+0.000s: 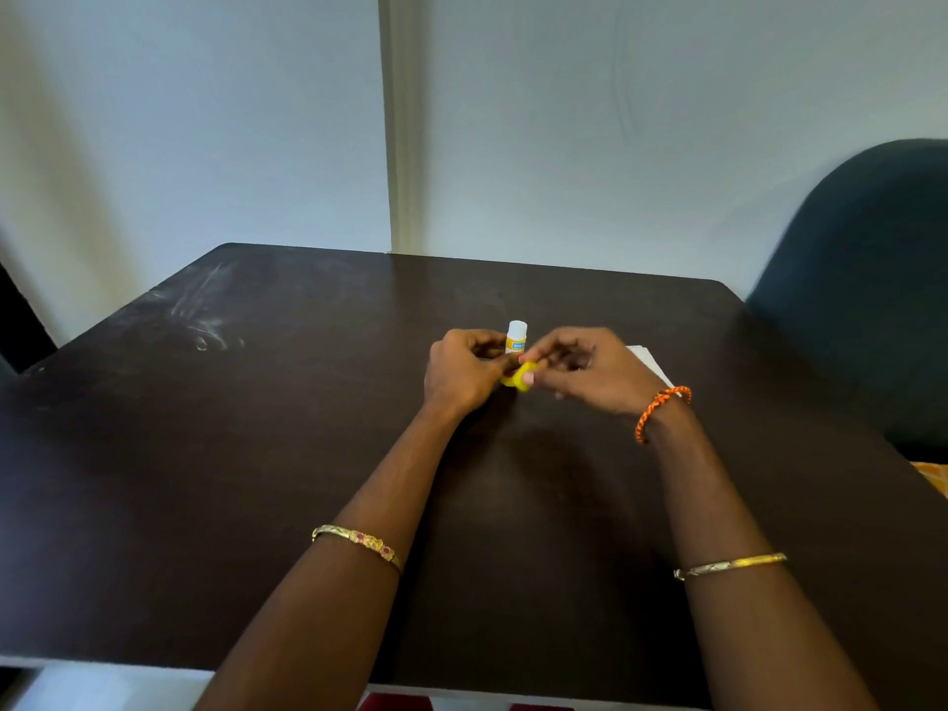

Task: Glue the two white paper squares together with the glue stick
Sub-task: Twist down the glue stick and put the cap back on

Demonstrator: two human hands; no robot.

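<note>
Over the middle of the dark table (256,454), my left hand (461,372) grips a small glue stick (516,337). The stick has a white top and a yellow and blue label, and its lower part is hidden by my fingers. My right hand (585,372) pinches a round yellow cap (519,378) with thumb and fingertips, just below the stick and touching my left thumb. The white paper (650,362) lies flat on the table behind my right hand. Only a corner strip of it shows, so I cannot tell the separate squares apart.
A dark teal chair back (872,279) stands at the table's right edge. A pale wall (615,120) runs right behind the far edge. Whitish scuff marks (205,320) mark the table's far left. The front edge lies close to my elbows.
</note>
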